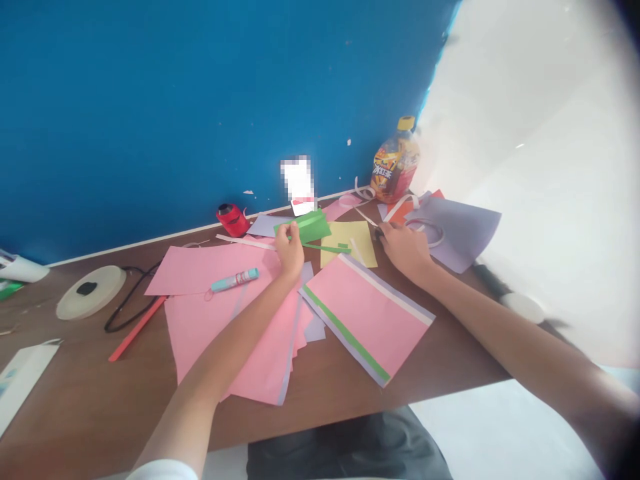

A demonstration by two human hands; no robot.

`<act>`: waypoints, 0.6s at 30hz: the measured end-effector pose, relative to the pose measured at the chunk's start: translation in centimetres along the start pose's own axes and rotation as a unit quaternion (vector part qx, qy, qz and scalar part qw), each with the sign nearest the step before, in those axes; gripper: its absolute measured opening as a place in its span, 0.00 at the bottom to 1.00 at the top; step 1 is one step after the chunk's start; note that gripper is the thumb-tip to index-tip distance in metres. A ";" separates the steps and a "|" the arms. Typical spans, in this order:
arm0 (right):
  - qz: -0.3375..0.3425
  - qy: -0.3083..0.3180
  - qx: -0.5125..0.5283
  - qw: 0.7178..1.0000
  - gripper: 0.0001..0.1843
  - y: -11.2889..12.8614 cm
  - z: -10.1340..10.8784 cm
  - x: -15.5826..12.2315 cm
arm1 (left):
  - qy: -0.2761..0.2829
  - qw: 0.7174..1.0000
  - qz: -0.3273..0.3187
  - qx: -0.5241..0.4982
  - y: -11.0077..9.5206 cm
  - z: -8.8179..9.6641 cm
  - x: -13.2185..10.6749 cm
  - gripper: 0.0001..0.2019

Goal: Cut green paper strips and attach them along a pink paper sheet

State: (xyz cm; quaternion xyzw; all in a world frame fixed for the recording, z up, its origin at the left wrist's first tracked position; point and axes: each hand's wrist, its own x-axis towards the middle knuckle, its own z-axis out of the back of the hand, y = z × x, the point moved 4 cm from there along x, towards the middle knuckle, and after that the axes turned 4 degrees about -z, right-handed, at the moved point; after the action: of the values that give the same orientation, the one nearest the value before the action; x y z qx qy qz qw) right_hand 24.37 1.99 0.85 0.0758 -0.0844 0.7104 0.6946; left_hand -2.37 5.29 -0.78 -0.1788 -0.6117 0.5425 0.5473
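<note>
My left hand (290, 252) pinches the near left edge of a piece of green paper (315, 227), lifted slightly over the table. My right hand (406, 248) rests low by the white paper strips, its fingers curled at a small dark object (379, 233) whose kind I cannot make out. Between the hands lies a yellow sheet (365, 248) with a thin green strip (330, 249) across it. Nearer to me is a pink sheet (367, 317) edged with green, white and lilac bands. Under my left forearm spreads a stack of pink paper (200, 327).
A teal tube (235, 280) lies on the pink stack. At the back stand a red container (233, 220) and a drink bottle (396, 163). Lilac paper (457, 230) and a tape roll (435, 233) lie right. A round pale disc (93, 297) and red stick (137, 330) lie left.
</note>
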 end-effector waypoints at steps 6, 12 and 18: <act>0.025 0.014 -0.038 0.999 0.16 0.1 -0.1 -0.1 | 0.005 0.997 -0.069 0.037 -1.6 0.2 -0.4 0.17; 0.082 0.006 -0.033 0.996 0.21 0.5 -0.2 -0.3 | 0.100 0.969 -0.210 0.082 -4.9 -0.5 -2.2 0.15; 0.105 -0.063 0.015 0.992 0.17 1.1 0.2 -0.4 | 0.218 0.953 -0.209 0.025 -4.6 -1.5 -3.0 0.15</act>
State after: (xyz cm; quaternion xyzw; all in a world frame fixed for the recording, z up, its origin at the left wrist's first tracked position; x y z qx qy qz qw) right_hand 23.30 1.54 0.97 0.1215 -0.1246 0.7743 0.6084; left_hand 1.67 1.94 1.46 -0.1471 -0.4876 0.3792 0.7725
